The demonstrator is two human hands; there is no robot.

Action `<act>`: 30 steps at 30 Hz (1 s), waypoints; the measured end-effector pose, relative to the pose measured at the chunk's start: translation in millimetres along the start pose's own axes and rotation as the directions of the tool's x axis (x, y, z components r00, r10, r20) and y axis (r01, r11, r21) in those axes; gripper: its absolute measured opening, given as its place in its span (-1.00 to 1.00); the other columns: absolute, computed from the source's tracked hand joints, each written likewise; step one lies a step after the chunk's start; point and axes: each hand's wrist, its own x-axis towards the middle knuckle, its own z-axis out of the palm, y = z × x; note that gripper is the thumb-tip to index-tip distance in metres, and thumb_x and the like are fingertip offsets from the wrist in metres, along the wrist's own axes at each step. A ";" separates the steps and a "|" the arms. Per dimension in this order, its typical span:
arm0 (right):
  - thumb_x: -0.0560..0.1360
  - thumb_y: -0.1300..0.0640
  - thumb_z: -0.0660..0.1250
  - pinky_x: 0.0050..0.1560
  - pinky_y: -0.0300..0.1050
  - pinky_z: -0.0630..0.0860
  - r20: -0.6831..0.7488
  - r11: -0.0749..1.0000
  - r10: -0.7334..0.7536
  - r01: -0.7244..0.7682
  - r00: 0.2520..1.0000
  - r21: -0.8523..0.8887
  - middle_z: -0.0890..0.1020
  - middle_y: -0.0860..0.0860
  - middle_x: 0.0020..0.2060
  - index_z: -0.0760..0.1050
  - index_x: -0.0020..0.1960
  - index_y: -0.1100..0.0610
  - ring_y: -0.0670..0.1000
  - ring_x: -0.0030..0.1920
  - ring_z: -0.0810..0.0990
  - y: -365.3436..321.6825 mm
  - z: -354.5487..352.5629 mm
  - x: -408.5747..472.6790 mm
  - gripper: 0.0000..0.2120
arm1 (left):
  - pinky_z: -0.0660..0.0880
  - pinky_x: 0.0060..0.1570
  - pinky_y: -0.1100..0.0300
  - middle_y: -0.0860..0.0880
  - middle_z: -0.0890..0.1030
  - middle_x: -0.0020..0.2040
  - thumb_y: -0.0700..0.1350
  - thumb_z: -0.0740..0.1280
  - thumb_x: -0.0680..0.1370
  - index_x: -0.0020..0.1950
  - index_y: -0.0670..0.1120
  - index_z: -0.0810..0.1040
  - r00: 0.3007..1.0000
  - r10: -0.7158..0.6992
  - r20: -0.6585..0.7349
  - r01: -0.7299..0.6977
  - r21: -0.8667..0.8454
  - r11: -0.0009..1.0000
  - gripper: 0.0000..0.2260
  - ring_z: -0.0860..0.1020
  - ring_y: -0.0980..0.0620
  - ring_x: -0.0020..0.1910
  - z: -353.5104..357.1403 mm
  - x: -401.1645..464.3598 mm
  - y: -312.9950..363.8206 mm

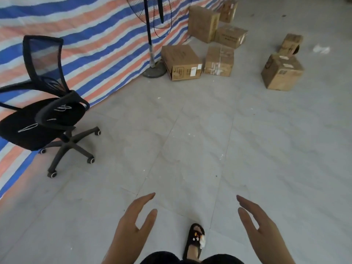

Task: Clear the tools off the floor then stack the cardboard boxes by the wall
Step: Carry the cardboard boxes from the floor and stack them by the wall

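**Operator:** State the condition of both hands.

**Inspector:** The left hand (133, 223) and the right hand (261, 227) are both spread, palms facing each other, fingers extended, holding nothing. They hang low in the head view, above bare floor (190, 134), with a sandalled foot (195, 240) between them.

**Operator:** Which step is in hand?

**Inspector:** No tool is visible on the floor in this view. My judgement is that the tool-clearing step is finished or lies outside the frame, and the box-stacking step is now open. No box is gripped yet.

**Operator:** Locate the boxes.

**Inspector:** All are well apart from the hands, at the far end of the floor. A near box (182, 62) sits just beside the fan base (154, 71), against the striped tarpaulin (95, 44) that serves as the wall. A taped box (219, 60) stands just right of it. Behind them are a tall box (202, 23) and a low box (230, 36), with another partly cut off at the top edge. Two stray boxes lie out in the open floor: a large one (282, 72) and a small one (291, 43) behind it.

**Operator:** What does the next move call for?

**Inspector:** Walk forward past the office chair (42, 111), which stands clear of the path. Probably take the large stray box first, one palm on each side face, and carry it to the wall group. Place larger boxes lowest. Weight cannot be told from here; test before lifting.
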 end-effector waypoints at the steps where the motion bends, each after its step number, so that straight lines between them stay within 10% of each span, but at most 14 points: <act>1: 0.52 0.09 0.26 0.14 -0.32 0.32 -0.007 1.000 -0.002 0.002 1.000 -0.005 0.56 -0.35 0.04 0.39 0.07 -0.30 -0.52 0.04 0.40 -4.7 -8.9 27.6 -0.72 | 0.29 0.12 0.57 0.46 0.46 0.15 0.14 0.26 0.48 0.17 0.32 0.49 1.000 -0.004 -0.020 0.004 0.003 1.000 -0.73 0.41 0.47 0.16 7.7 23.8 9.4; 16: 0.55 0.11 0.25 -0.05 -0.47 0.34 0.076 0.998 0.051 -0.048 0.996 -0.045 0.53 -0.11 0.13 0.42 0.19 -0.13 -0.22 0.06 0.47 -76.5 -2.2 435.3 -0.75 | 0.32 0.17 0.33 0.48 0.47 0.13 0.23 0.22 0.49 0.14 0.27 0.51 0.979 -0.171 -0.113 0.166 -0.054 0.985 -0.74 0.41 0.47 0.17 47.8 406.8 32.2; 23: 0.53 0.11 0.26 0.18 -0.19 0.36 0.041 0.997 0.069 -0.070 0.997 0.016 0.56 -0.18 0.09 0.39 0.05 -0.38 -0.49 0.01 0.43 -149.9 -2.5 606.6 -0.66 | 0.32 0.14 0.39 0.49 0.47 0.11 -0.03 0.24 0.52 0.15 0.20 0.50 0.992 -0.115 -0.060 0.115 -0.012 0.993 -0.76 0.41 0.46 0.17 42.0 610.1 74.0; 30: 0.52 0.12 0.28 0.12 -0.21 0.33 0.034 0.990 0.142 -0.142 0.989 0.005 0.54 -0.25 0.02 0.28 -0.11 -0.69 -0.28 -0.01 0.49 -161.2 -15.0 784.9 -0.40 | 0.35 0.08 0.48 0.55 0.46 0.05 -0.03 0.25 0.53 0.09 0.27 0.55 0.985 -0.136 -0.109 0.138 0.009 0.990 -0.77 0.41 0.53 0.10 81.5 788.4 88.0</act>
